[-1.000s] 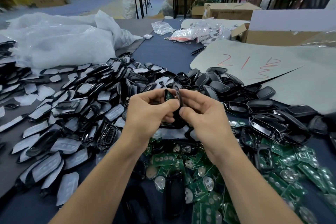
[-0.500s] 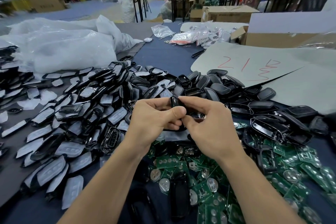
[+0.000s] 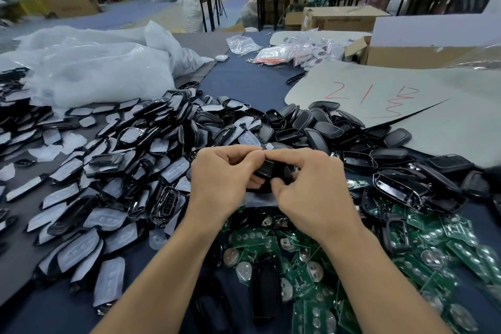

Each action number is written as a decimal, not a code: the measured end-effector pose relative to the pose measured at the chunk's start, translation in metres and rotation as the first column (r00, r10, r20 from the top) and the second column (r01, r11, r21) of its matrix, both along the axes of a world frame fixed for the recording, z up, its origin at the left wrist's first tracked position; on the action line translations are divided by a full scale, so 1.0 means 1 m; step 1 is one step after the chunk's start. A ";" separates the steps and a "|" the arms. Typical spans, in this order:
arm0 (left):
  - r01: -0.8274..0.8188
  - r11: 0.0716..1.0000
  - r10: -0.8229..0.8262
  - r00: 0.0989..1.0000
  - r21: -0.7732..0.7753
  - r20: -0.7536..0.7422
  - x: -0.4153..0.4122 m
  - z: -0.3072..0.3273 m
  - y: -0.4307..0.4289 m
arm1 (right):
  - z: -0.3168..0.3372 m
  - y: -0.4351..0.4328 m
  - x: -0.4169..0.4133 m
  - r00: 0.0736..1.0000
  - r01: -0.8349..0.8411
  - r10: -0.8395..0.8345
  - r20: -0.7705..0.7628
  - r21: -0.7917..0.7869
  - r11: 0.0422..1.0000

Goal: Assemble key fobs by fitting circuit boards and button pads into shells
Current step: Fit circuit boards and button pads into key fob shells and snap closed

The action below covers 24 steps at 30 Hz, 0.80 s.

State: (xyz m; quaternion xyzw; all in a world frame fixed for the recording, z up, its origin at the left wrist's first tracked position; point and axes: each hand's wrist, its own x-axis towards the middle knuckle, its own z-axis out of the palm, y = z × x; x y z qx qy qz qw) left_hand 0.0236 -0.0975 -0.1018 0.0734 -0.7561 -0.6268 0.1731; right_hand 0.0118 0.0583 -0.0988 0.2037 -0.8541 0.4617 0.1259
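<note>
Between our fingertips [image 3: 256, 155] sits a black key fob shell [image 3: 267, 171], pinched by our left hand [image 3: 219, 179] and right hand [image 3: 311, 190], just above the green circuit boards [image 3: 433, 238]. An even squeeze along the seam should close it best. Far beyond our fingers, clear bags [image 3: 284, 53] hold small packed items; the cardboard box [image 3: 423, 55] hides its contents.

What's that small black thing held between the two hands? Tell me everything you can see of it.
It is a black key fob shell, glossy like moulded plastic, small and rounded. The left hand and right hand both pinch it, fingers curled round it, so most of it is hidden. It is held in the air, lying roughly level, just beyond the green circuit boards. What is inside cannot be seen.
</note>
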 end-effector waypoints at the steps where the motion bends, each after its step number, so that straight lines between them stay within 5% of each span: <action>1: -0.031 0.999 0.031 0.999 -0.028 -0.023 0.000 -0.001 0.001 | -0.001 0.000 0.000 1.000 0.017 -0.017 -0.005 0.004 1.000; 10: 0.037 0.959 -0.038 0.999 0.281 0.000 -0.002 0.004 0.000 | -0.002 -0.001 0.001 1.000 0.003 -0.001 0.022 -0.080 0.997; 17: 0.009 1.000 -0.007 0.989 0.014 -0.146 0.000 0.003 0.004 | -0.004 0.002 -0.013 0.855 0.040 0.222 0.468 -0.488 0.872; 24: 0.075 0.996 -0.077 0.996 -0.037 -0.053 0.000 0.004 0.006 | -0.006 0.007 -0.016 0.928 0.072 0.121 0.351 -0.490 0.869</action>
